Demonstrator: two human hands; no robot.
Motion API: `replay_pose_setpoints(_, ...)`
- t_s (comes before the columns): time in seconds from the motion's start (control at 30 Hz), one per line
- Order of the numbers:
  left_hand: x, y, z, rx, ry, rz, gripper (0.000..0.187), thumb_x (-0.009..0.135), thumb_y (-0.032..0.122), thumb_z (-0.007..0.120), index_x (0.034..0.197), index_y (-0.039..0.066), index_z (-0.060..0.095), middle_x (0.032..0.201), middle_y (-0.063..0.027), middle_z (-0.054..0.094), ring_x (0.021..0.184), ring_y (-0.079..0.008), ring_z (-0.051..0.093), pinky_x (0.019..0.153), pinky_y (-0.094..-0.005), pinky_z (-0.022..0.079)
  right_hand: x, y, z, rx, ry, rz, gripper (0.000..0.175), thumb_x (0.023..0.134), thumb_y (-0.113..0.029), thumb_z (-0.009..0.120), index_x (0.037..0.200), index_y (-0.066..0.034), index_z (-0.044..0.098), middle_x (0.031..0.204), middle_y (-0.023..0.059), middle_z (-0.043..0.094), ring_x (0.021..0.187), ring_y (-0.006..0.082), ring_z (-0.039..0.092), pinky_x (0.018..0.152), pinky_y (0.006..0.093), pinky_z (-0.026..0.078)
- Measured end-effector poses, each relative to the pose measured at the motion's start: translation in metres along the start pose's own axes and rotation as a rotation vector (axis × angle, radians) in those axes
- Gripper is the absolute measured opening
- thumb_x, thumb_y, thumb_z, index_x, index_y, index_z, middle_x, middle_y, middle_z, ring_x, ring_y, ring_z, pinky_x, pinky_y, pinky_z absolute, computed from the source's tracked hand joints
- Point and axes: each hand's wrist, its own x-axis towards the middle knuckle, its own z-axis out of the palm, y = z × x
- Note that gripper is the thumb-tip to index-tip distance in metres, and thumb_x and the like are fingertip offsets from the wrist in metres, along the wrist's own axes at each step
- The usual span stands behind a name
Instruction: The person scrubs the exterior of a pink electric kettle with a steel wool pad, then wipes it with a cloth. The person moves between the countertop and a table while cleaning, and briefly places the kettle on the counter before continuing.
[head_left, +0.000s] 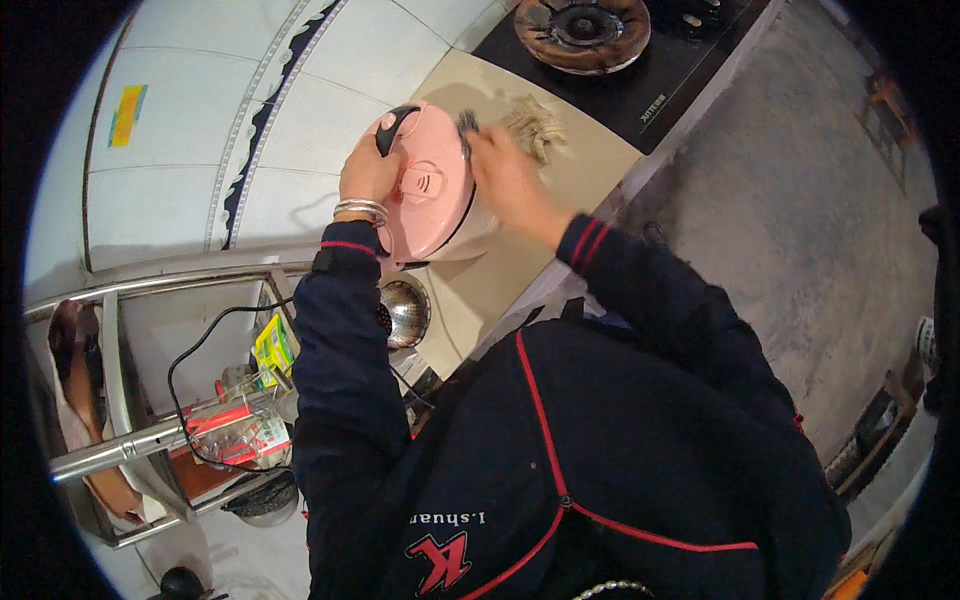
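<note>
A pink rice cooker (442, 214) with a light-coloured body sits on the beige countertop (600, 142). Its lid faces up toward me. My left hand (366, 178) lies on the left side of the lid, at the lower end of the black and pink carry handle (390, 131); its exact hold is partly hidden. At the lid's right rim, my right hand (514, 180) is blurred by motion. Its fingers pinch a small dark grey object (467, 124), too blurred to identify. A crumpled beige cloth (534, 127) rests on the counter just beyond that hand.
A black gas hob (622, 94) with a browned burner (583, 30) adjoins the counter. White wall tiles (315, 135) rise at the left. Near my left forearm are a perforated metal strainer (405, 313), a black cord (176, 367) and a metal rack (97, 457) holding packages.
</note>
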Motion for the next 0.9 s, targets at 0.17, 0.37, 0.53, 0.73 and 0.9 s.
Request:
replay_pose_setpoints(0.17,0.004,0.000,0.002,-0.012,-0.009,-0.047,0.044,0.086,0.035,0.062,0.109,-0.002,0.068,0.109,-0.0285,0.068,0.103,-0.0443,0.066,0.091,-0.0486,0.051,0.038,-0.008,-0.005,-0.139,0.007,-0.081,0.032,0.092,-0.006,0.053,0.121,0.0045,0.060,0.114,0.0202,0.056,0.102,0.0392,0.056,0.088,0.0447,0.050)
replay_pose_setpoints(0.37,0.009,-0.005,0.003,-0.012,-0.003,-0.001,0.044,0.084,0.034,0.063,0.109,-0.002,0.069,0.105,-0.0286,0.069,0.101,-0.0437,0.067,0.090,-0.0476,0.051,-0.023,-0.048,-0.013,-0.330,-0.125,-0.275,0.033,0.083,-0.006,0.058,0.115,0.0018,0.065,0.112,0.0149,0.058,0.100,0.0330,0.055,0.086,0.0434,0.050)
replay_pose_setpoints(0.53,0.011,-0.010,0.001,-0.131,-0.072,-0.013,0.043,0.081,0.032,0.064,0.105,-0.003,0.070,0.102,-0.0288,0.069,0.098,-0.0429,0.067,0.088,-0.0452,0.051,0.037,-0.036,-0.018,-0.582,-0.133,-0.397,0.033,0.082,-0.008,0.058,0.114,0.0003,0.064,0.109,0.0136,0.058,0.099,0.0317,0.056,0.083,0.0420,0.050)
replay_pose_setpoints(0.73,0.017,-0.014,0.005,-0.067,-0.054,0.032,0.043,0.085,0.035,0.060,0.112,0.002,0.068,0.079,-0.0205,0.069,0.073,-0.0337,0.069,0.070,-0.0415,0.052,-0.018,-0.048,-0.020,-0.409,-0.240,-0.387,0.032,0.080,-0.008,0.058,0.108,0.0046,0.063,0.108,0.0152,0.057,0.097,0.0335,0.055,0.083,0.0419,0.048)
replay_pose_setpoints(0.9,0.020,-0.013,0.010,-0.134,-0.052,0.007,0.047,0.081,0.029,0.065,0.122,0.009,0.066,0.105,-0.0251,0.070,0.101,-0.0410,0.068,0.090,-0.0439,0.052,-0.033,-0.076,0.008,-0.470,-0.236,-0.562,0.033,0.075,-0.015,0.062,0.101,0.0043,0.068,0.104,0.0147,0.057,0.098,0.0305,0.055,0.085,0.0404,0.046)
